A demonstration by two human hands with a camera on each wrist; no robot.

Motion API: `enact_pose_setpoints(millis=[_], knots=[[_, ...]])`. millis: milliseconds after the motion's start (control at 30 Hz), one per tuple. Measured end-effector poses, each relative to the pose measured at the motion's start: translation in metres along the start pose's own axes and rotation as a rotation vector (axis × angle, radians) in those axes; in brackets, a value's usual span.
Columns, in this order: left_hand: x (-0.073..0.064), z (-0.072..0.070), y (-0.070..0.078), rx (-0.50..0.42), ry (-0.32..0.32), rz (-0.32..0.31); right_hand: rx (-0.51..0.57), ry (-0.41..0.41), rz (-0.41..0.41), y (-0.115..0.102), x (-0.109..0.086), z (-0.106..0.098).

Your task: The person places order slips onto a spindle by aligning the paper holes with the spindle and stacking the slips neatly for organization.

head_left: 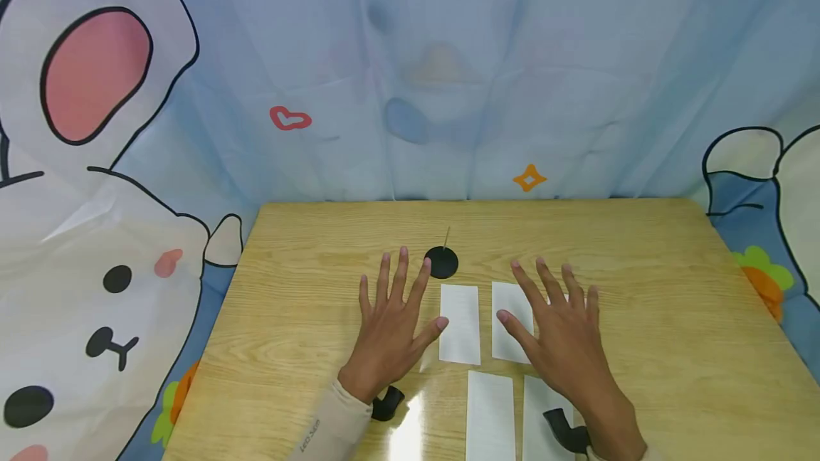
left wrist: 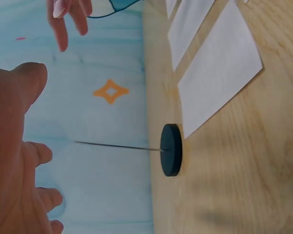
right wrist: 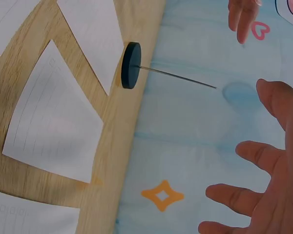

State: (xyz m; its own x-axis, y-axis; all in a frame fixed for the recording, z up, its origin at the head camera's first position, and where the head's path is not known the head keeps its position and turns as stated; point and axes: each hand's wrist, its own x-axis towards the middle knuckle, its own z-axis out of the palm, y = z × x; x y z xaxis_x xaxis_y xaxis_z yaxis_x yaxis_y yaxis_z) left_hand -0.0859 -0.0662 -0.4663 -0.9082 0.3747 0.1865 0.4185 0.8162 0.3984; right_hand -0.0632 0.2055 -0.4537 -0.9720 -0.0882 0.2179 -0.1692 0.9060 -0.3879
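A paper spike [head_left: 442,262] with a round black base and a thin upright metal pin [right wrist: 178,77] stands toward the back of the table. Several white paper slips [head_left: 459,324] lie in two rows in front of it; faint ruled lines show on one slip [right wrist: 53,119] in the right wrist view. Above the table, my left hand [head_left: 391,333] spreads its fingers left of the slips, its thumb tip overlapping the nearest one. My right hand [head_left: 564,340], fingers also spread, hovers over the right-hand slips and partly hides them. Neither hand holds anything.
The wooden table [head_left: 307,290] reaches back to a blue printed curtain [head_left: 576,55] with cartoon animals. Black curved pieces [head_left: 387,404] show at both wrists, below the sleeves' ends. Light glares off the tabletop near the front.
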Motion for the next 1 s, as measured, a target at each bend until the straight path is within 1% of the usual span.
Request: enact_pose_setpoints(millis=[133, 267, 433, 567, 767, 1000], knots=[[-0.001, 0.007, 0.0, -0.031, 0.013, -0.012, 0.02, 0.006, -0.022, -0.001, 0.004, 0.004], [-0.003, 0.015, -0.001, -0.032, 0.043, -0.008, 0.036, 0.017, -0.055, 0.0, 0.009, 0.013], [-0.007, 0.026, -0.005, -0.031, 0.072, 0.006, 0.06, 0.035, -0.122, 0.004, 0.019, 0.025], [-0.011, 0.034, -0.008, -0.066, 0.093, 0.003, 0.096, 0.035, -0.168, 0.006, 0.026, 0.036], [-0.015, 0.049, -0.014, -0.082, 0.127, -0.007, 0.093, 0.003, -0.178, 0.006, 0.037, 0.051], [-0.019, 0.061, -0.015, -0.097, 0.152, -0.021, 0.086, -0.031, -0.195, 0.009, 0.049, 0.065]])
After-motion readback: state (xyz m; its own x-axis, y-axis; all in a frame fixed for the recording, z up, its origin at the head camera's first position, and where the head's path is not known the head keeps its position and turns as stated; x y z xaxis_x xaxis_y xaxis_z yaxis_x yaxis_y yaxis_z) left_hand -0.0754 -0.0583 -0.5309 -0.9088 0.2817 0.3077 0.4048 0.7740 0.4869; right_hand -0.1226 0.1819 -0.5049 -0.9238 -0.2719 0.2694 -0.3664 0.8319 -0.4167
